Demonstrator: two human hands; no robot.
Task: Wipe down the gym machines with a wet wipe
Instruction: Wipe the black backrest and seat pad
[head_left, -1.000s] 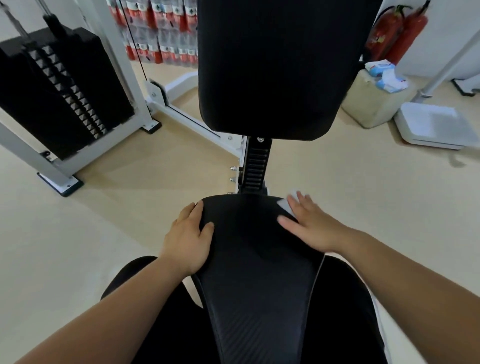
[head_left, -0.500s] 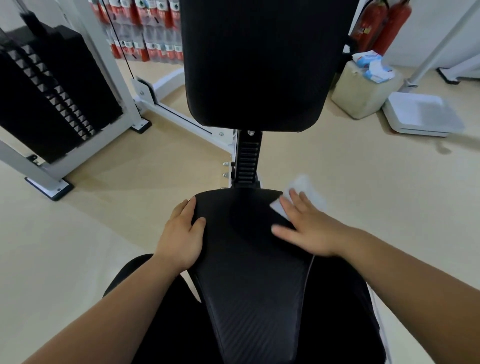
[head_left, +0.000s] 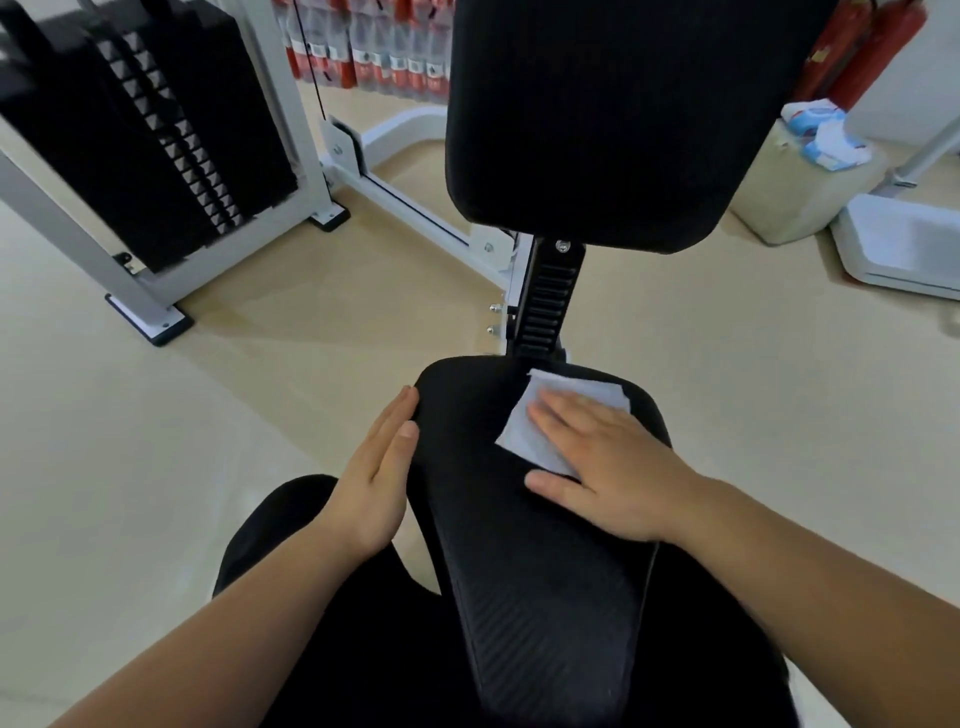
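Right hand (head_left: 610, 467) spread flat on the wet wipe (head_left: 540, 426) at the seat pad's (head_left: 545, 597) far edge, left hand (head_left: 376, 478) flat against its left edge — bare pad nearer, backrest (head_left: 613, 114) beyond.

Found black on the seat pad (head_left: 545, 597), faintly ribbed in fine diagonal lines, and plain black on the backrest (head_left: 623, 114). Noted a white wipe (head_left: 582, 387), a black weight stack (head_left: 104, 130) inside a white frame (head_left: 311, 171), beige floor (head_left: 156, 441), red fire extinguishers (head_left: 878, 47), red-and-white labelled bottles (head_left: 374, 52), and a blue-and-white packet (head_left: 810, 114) atop a cream container (head_left: 795, 192).
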